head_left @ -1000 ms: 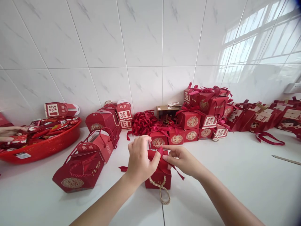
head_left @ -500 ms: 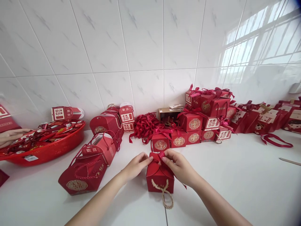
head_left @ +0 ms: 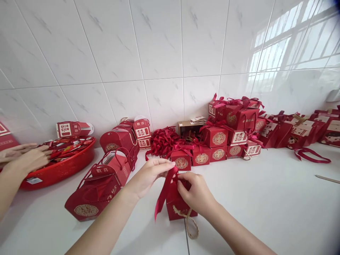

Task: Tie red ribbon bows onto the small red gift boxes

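A small red gift box (head_left: 176, 211) stands on the white table in front of me, with a twisted tan rope handle (head_left: 191, 230) hanging down its near side. Above its top, my left hand (head_left: 155, 173) pinches a dark red ribbon (head_left: 164, 194), whose loose end trails down left of the box. My right hand (head_left: 195, 193) is closed at the top of the box, its fingertips on the ribbon by the folded flaps. Both hands partly cover the box top, so the knot, if any, is hidden.
On the left, another person's hands (head_left: 32, 157) reach into a red basin (head_left: 66, 170) of wrapped sweets. Red boxes (head_left: 87, 202) stand left of mine. Behind are a heap of ribbons (head_left: 164, 140) and stacked tied boxes (head_left: 219, 138). A loose ribbon (head_left: 313, 159) lies at right.
My left hand has risen, drawing the ribbon up and to the left of the box. My right hand has moved slightly left and lower. More of the other person's hands shows at the basin.
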The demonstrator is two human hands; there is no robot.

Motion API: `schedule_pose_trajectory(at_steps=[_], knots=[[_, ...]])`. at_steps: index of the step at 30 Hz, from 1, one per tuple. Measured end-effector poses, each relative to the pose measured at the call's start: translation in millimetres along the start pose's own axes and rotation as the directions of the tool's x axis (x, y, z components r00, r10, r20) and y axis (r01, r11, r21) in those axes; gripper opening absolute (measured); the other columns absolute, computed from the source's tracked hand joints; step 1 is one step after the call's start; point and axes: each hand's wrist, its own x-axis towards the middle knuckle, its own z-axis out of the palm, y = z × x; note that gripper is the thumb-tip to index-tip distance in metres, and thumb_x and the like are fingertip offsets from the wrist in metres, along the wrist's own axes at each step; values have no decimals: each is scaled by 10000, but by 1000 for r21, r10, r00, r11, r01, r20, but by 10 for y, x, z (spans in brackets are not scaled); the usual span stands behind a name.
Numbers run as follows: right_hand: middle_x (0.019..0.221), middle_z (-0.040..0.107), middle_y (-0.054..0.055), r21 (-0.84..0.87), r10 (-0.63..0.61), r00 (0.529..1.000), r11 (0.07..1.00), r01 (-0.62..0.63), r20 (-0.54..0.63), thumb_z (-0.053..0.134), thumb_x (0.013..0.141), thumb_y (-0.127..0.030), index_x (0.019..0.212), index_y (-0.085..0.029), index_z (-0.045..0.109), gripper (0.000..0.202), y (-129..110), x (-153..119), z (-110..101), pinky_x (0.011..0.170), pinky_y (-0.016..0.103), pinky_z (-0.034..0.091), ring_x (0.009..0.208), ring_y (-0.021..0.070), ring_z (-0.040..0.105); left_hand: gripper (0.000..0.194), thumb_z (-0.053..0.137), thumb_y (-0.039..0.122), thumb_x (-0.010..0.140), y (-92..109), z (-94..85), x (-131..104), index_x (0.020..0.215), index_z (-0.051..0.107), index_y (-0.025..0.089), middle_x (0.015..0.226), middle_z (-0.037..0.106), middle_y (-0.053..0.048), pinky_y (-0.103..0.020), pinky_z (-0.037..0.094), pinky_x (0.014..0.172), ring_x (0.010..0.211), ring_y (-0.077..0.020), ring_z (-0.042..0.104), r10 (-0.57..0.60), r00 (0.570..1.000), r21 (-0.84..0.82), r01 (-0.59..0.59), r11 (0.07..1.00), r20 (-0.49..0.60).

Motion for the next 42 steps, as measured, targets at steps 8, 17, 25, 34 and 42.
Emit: schedule_pose_trajectory(at_steps=[8,17,25,34,42], knots=[[522,352,-36,24,22,1000,999,-21,-16,442,876,-352,554,-189,291,391,78,-11,-12,506,246,255,513,100,292,409,553,508,836,-63,-1,172,1125,645,235,1233,626,-71,-387,366,1008,1207,-252,504,226,967,117,-240,964,121],[605,580,-11,269,156,987,952,-144,-23,479,861,-332,753,-195,477,174,84,-5,-37,556,239,366,567,130,494,169,629,335,806,-608,-96,-8,816,678,173,952,719,-64,-356,461,926,958,-211,643,263,962,449,-201,870,-78],[698,656,13,244,110,986,967,-77,-122,521,839,-266,808,-192,549,85,116,-38,23,573,241,443,591,134,565,74,573,235,831,-750,110,-91,817,510,198,938,671,-32,-297,482,844,917,-159,626,383,917,484,-288,826,-108],[861,633,91,25,-80,986,996,84,-147,557,838,-191,944,-139,715,197,195,-101,23,701,292,518,758,178,625,80,551,151,801,-885,127,-11,765,505,206,753,616,17,-248,496,712,724,-123,602,535,818,620,-311,720,-211],[1087,566,136,8,96,985,995,-96,-142,556,831,-224,757,-169,690,162,178,-88,34,917,439,450,1064,272,540,159,478,58,781,-923,79,-18,795,477,217,808,650,4,-265,519,722,781,-140,652,567,805,656,-336,676,-173]])
